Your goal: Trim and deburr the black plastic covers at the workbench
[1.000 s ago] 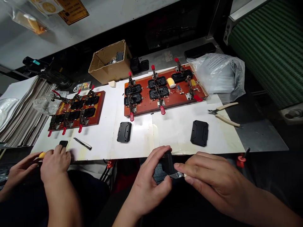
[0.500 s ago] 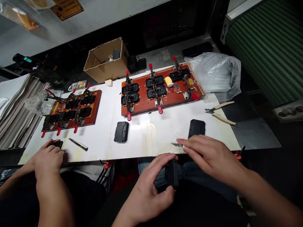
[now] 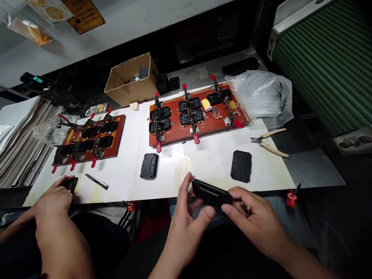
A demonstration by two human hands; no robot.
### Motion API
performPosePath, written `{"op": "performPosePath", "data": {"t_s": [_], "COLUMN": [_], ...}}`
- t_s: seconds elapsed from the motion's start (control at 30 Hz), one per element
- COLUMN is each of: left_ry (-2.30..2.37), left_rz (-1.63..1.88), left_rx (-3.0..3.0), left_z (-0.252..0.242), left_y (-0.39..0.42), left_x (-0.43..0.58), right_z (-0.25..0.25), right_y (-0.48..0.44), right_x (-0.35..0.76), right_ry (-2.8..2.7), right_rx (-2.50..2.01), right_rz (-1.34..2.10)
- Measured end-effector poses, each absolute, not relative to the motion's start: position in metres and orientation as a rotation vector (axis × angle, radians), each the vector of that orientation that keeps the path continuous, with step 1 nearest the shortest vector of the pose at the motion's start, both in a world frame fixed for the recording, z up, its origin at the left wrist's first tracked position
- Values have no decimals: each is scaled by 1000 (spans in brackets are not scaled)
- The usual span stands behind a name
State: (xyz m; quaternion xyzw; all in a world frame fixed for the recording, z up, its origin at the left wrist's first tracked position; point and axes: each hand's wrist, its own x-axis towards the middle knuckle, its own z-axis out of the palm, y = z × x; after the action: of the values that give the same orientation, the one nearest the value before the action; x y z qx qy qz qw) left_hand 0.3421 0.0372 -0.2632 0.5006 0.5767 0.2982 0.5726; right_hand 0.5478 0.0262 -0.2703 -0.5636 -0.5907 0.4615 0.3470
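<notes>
A flat black plastic cover [image 3: 210,192] is held just past the table's front edge, lying level between both hands. My left hand [image 3: 186,228] supports its left end with thumb and fingers. My right hand [image 3: 258,223] pinches its right end, and a small metal blade shows tucked under those fingers. Two more black covers [image 3: 149,166] [image 3: 241,166] lie on the white table sheet [image 3: 209,162] beyond my hands. Behind them sits a red clamp jig [image 3: 221,121] loaded with several black parts.
A co-worker's hands [image 3: 54,201] rest at the left edge on a small black part, near a craft knife [image 3: 97,181] and a second red jig [image 3: 120,128]. A cardboard box [image 3: 128,87], plastic bag [image 3: 261,95] and side cutters [image 3: 270,141] lie around.
The black cover has turned from upright on edge to flat and risen toward the table edge. My right hand came back from the table to grip its right end.
</notes>
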Motion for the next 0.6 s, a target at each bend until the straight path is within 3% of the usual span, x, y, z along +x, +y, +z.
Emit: {"op": "performPosePath", "data": {"t_s": [0.1,0.2,0.37,0.6], "left_ry": [1333,1257,1269,1196], "left_rz": [534,496,561,622], "left_rx": [1881,1875,1439,1312], "left_z": [-262,-257,-248,-245], "left_y": [40,45,48,49], "left_x": [335,329,327,330], "right_z": [-262,-253,-253,-247], "right_y": [34,37,36,40], "right_x": [549,559,581,580], "right_ry": [-1333,-1417,-1827,-2014], "right_rx": [-1559,-1415,-1242,-970], "right_rz": [1451,1603,1327,1051]}}
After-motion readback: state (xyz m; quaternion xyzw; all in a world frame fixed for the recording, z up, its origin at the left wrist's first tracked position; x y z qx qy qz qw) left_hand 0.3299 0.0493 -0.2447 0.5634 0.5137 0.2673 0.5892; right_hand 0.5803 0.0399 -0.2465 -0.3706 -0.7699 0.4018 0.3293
